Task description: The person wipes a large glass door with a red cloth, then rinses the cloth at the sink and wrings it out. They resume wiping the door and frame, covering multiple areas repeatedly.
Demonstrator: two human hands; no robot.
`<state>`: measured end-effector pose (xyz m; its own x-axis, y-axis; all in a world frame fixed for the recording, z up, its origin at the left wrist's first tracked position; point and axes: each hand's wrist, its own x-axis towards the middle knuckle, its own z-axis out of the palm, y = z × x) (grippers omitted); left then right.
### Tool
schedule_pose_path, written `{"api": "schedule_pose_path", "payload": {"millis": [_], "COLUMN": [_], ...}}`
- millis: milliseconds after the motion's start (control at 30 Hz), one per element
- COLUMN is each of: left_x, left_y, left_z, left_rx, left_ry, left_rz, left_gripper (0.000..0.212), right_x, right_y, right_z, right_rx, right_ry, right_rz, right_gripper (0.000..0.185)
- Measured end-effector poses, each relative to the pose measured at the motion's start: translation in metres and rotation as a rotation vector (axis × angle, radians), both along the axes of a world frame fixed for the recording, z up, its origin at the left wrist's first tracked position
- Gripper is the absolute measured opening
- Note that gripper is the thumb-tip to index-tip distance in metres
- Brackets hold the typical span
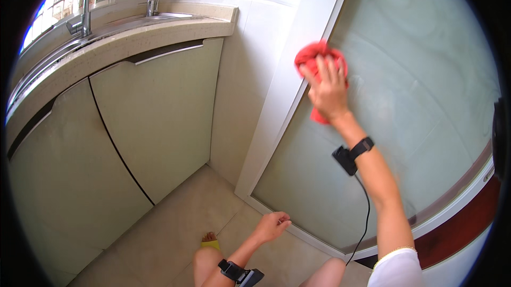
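A red cloth is bunched under my right hand, fingers spread over it. It presses on the white frame and the edge of a frosted glass door panel. A loose end of the cloth hangs below my palm. Lower down, my left hand is loosely curled near the panel's bottom rail, with nothing visible in its fingers. Whether it touches the rail I cannot tell. A black strap with a small device is on my right wrist, and a similar device on my left.
Pale green cabinet doors stand to the left under a stone countertop with a steel sink and a faucet. A black cable trails from the right wrist device. My knees and a foot in a yellow slipper are over the tiled floor.
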<state>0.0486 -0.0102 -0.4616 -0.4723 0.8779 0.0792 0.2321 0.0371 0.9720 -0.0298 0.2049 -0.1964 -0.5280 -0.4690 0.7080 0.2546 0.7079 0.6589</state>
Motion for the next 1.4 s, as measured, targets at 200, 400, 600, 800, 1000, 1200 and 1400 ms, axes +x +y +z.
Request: {"api": "schedule_pose_path", "payload": {"millis": [200, 400, 600, 800, 1000, 1200, 1400], "left_x": [0.001, -0.009, -0.009, -0.003, 0.001, 0.006, 0.01], "left_y": [0.002, 0.001, 0.0, 0.006, 0.018, 0.022, 0.022], "left_z": [-0.001, 0.001, 0.009, -0.002, -0.012, -0.01, -0.007], "left_rx": [-0.011, -0.006, -0.048, -0.099, -0.103, -0.109, -0.107], "left_ry": [0.023, 0.056, 0.043, 0.031, 0.082, 0.122, 0.125], "left_rz": [0.004, 0.0, -0.032, -0.094, -0.113, -0.121, -0.099], "left_gripper": [0.029, 0.031, 0.033, 0.035, 0.035, 0.033, 0.033], "right_x": [0.018, 0.053, 0.1, 0.117, 0.116, 0.08, 0.069], "right_y": [0.002, 0.013, 0.024, 0.035, 0.05, 0.053, 0.035], "right_z": [-0.118, -0.142, -0.04, 0.096, 0.249, 0.271, 0.133], "right_rx": [-0.046, 0.02, 0.137, 0.222, -0.074, -0.127, -0.017], "right_ry": [-0.316, -0.592, -0.402, -0.141, 0.137, 0.262, -0.144], "right_rz": [0.029, 0.132, 0.078, -0.055, -0.086, 0.05, 0.011], "right_gripper": [0.045, 0.033, 0.03, 0.037, 0.058, 0.052, 0.041]}}
